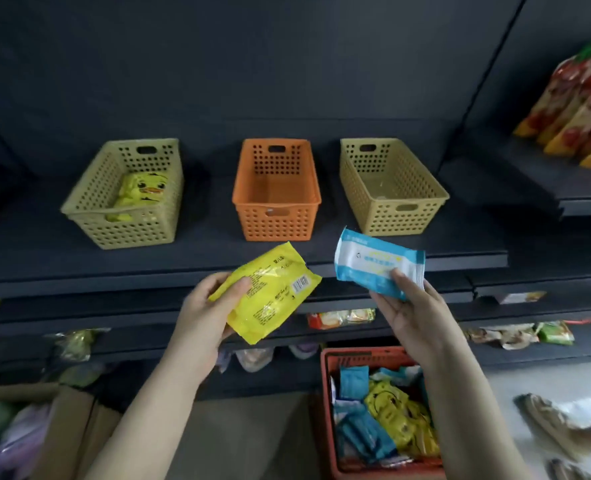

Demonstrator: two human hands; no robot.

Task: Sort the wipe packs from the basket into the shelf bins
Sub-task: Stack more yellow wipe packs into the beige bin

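Three shelf bins, left hand grasping one yellow pack, right hand grasping one blue pack, one red basket near right

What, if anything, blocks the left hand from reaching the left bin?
Probably nothing, so it looks reachable. The left hand holds a yellow pack just below the shelf. The left bin sits open-topped, up and to its left, with one duck pack inside and bare shelf between them.
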